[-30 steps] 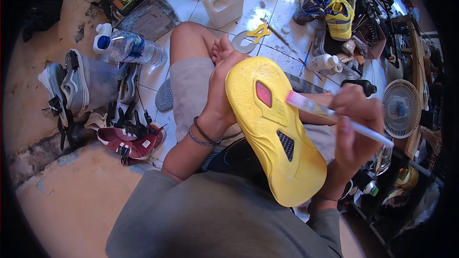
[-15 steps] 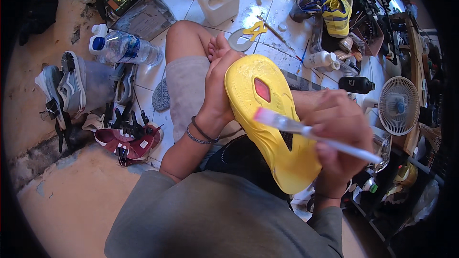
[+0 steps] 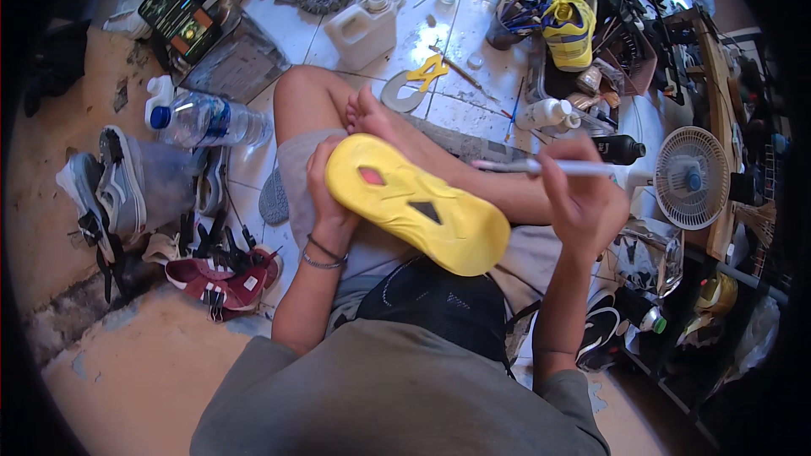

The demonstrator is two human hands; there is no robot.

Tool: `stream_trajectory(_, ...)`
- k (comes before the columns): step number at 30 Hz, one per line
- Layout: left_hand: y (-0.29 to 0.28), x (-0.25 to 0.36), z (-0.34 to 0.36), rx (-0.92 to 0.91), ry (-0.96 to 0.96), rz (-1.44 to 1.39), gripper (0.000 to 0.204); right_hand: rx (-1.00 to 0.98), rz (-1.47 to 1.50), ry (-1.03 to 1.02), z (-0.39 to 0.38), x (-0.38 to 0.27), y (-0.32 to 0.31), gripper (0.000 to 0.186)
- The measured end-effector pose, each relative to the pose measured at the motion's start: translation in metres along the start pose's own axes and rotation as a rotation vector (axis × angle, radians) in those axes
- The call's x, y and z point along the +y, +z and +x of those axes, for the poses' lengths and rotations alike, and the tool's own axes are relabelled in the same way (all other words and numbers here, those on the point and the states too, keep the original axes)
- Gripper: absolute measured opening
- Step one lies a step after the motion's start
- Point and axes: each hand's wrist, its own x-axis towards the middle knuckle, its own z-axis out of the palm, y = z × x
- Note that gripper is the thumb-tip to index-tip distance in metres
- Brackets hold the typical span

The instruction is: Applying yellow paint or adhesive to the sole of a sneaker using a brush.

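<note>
My left hand [image 3: 323, 192] grips one end of a yellow shoe sole [image 3: 463, 224], whose underside faces up above my lap. A reddish diamond-shaped patch and a dark triangular one show in the sole's surface. Off to the right, my right hand [image 3: 589, 198] is closed round a paintbrush [image 3: 519, 166] with a pale handle. Its blurred bristle end points left and is apart from the sole. A black cloth-like item [image 3: 422, 300] lies in my lap under the sole.
Shoes held with black clamps [image 3: 224, 274] and a water bottle [image 3: 207, 121] are at the left. A white jerrycan [image 3: 363, 38] and a grey-and-yellow sandal [image 3: 404, 91] stand ahead. On the right are a yellow shoe [image 3: 568, 38], bottles [image 3: 545, 114] and a fan [image 3: 693, 177].
The sole has moved left and turned, so it lies more crosswise. My right hand has drawn the brush away from the sole, upward. The whole view has shifted slightly.
</note>
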Motion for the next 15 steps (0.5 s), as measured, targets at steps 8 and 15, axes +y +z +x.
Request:
stream_trajectory(8, -0.008, -0.001, -0.002, -0.206, -0.08, -0.258, 0.028, -0.393, -0.855, 0.349, 0.061, 0.165, 0.052, 0.022)
stream_trajectory(15, -0.012, -0.006, 0.009, -0.219, -0.025, -0.226, 0.023, -0.404, -0.996, 0.425, 0.077, 0.213, 0.047, 0.021)
